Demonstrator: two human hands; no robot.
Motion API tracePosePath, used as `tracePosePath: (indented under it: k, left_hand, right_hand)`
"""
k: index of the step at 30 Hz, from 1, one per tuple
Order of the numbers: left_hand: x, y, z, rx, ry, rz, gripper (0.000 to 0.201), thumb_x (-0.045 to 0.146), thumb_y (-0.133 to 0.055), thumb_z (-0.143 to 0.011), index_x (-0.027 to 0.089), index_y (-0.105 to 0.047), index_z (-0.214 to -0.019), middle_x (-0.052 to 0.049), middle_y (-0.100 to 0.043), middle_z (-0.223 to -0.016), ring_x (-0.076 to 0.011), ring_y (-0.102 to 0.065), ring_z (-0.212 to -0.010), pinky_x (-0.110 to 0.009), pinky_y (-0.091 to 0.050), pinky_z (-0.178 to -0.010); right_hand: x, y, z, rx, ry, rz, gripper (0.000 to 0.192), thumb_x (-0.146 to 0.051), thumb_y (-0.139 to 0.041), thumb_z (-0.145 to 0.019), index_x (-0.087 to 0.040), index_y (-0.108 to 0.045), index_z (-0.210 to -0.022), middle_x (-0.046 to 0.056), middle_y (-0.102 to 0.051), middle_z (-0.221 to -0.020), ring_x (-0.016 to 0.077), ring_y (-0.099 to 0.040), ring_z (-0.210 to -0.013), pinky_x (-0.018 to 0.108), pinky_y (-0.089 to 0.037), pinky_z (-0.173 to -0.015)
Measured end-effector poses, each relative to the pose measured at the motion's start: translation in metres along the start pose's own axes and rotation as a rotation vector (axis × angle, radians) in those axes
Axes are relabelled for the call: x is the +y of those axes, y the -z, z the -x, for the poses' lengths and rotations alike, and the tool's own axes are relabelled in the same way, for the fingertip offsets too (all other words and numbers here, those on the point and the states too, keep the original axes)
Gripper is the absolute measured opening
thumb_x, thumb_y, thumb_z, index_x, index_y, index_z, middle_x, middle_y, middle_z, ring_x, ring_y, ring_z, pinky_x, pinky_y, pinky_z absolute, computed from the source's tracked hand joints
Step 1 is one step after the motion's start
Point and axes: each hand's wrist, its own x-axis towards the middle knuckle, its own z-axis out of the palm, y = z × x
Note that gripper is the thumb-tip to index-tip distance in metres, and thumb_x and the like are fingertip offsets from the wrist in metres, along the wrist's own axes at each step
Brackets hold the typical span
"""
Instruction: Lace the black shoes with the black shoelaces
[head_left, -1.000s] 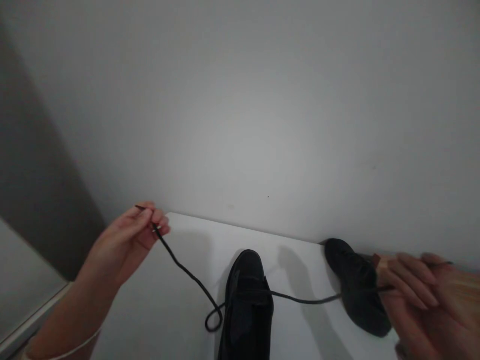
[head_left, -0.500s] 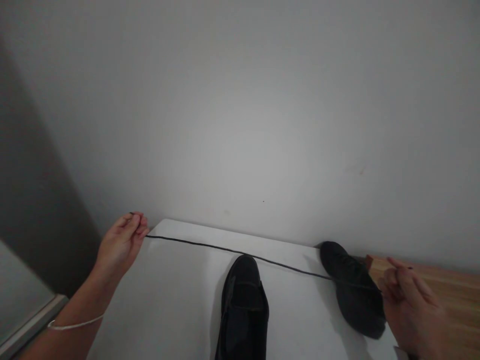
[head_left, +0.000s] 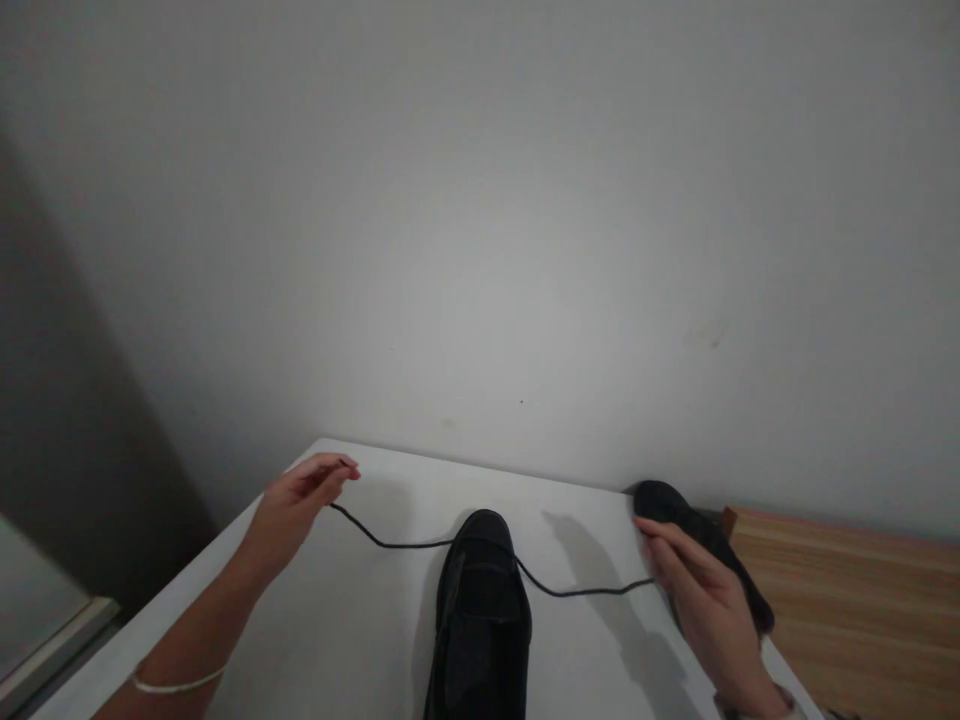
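A thin black shoelace (head_left: 409, 546) runs slack between my two hands, and its middle part crosses the toe of a black shoe (head_left: 491, 640). That shoe points away from me, its heel end cut off by the bottom of the view. To its left, my left hand (head_left: 304, 490) pinches one end of the lace between thumb and fingertips. On the other side my right hand (head_left: 701, 585) pinches the opposite end. Behind my right hand lies a second black shoe (head_left: 675, 505), partly hidden by that hand.
Both shoes rest on a white tabletop (head_left: 315, 620) that meets a pale wall (head_left: 480, 250) at the back. To the right is a wood-grain surface (head_left: 862, 610). A light-coloured ledge (head_left: 60, 650) shows at the lower left.
My hands have come closer together, the left moving right and the right moving left. The lace was nearly straight and now sags across the shoe's toe.
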Motion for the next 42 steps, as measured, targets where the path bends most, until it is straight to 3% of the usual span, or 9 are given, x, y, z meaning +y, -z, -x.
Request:
tracePosePath:
  k: [2,5,9,13,33,42]
  left_hand:
    - [0.010,-0.017,0.012,-0.171,-0.032,-0.123,0.016,0.037,-0.075,-0.078,0.021,-0.075,-0.081,-0.003,-0.074,-0.082,-0.0197,-0.065,-0.079,-0.026,-0.050,-0.069]
    - [0.016,-0.044,0.030,-0.386,-0.065,-0.272,0.010,0.030,-0.070,-0.081,0.022,-0.076,-0.084,-0.001,-0.074,-0.080,-0.0187,-0.064,-0.074,-0.026,-0.048,-0.066]
    - [0.007,-0.070,0.049,-0.530,-0.118,-0.391,0.010,0.023,-0.062,-0.086,0.021,-0.072,-0.086,-0.001,-0.071,-0.079,-0.0168,-0.062,-0.070,-0.025,-0.046,-0.064]
    - [-0.002,-0.081,0.059,-0.611,-0.183,-0.440,0.014,0.020,-0.056,-0.088,0.020,-0.070,-0.086,-0.003,-0.068,-0.082,-0.0181,-0.061,-0.076,-0.028,-0.047,-0.070]
    - [0.002,-0.091,0.062,-0.608,-0.243,-0.547,0.017,0.005,-0.053,-0.078,0.019,-0.062,-0.077,-0.002,-0.063,-0.076,-0.0188,-0.058,-0.075,-0.028,-0.045,-0.070]
    - [0.000,-0.091,0.063,-0.594,-0.228,-0.537,0.017,0.005,-0.053,-0.081,0.018,-0.063,-0.078,-0.002,-0.063,-0.076,-0.0181,-0.059,-0.074,-0.027,-0.045,-0.068]
  right_hand:
    - [-0.003,-0.022,0.008,-0.181,-0.031,0.034,0.032,-0.048,-0.080,-0.073,-0.021,-0.082,-0.090,0.006,-0.072,-0.073,0.0185,-0.063,-0.064,0.026,-0.050,-0.052]
    - [-0.001,-0.055,0.021,-0.354,-0.069,0.042,0.030,-0.049,-0.076,-0.077,-0.020,-0.080,-0.084,0.007,-0.076,-0.076,0.0219,-0.069,-0.069,0.030,-0.056,-0.061]
    - [0.010,-0.079,0.033,-0.424,-0.099,0.025,0.035,-0.053,-0.071,-0.081,-0.018,-0.075,-0.082,0.007,-0.074,-0.075,0.0236,-0.071,-0.073,0.033,-0.058,-0.068]
    - [0.019,-0.088,0.039,-0.440,-0.107,0.015,0.035,-0.053,-0.068,-0.084,-0.018,-0.072,-0.081,0.006,-0.070,-0.074,0.0226,-0.067,-0.074,0.033,-0.055,-0.068]
    - [0.028,-0.097,0.046,-0.444,-0.147,0.024,0.040,-0.056,-0.066,-0.084,-0.017,-0.069,-0.078,0.004,-0.065,-0.071,0.0213,-0.061,-0.070,0.031,-0.048,-0.064]
    - [0.036,-0.100,0.052,-0.464,-0.124,0.025,0.035,-0.051,-0.062,-0.088,-0.017,-0.068,-0.082,0.006,-0.067,-0.077,0.0228,-0.063,-0.074,0.032,-0.050,-0.068]
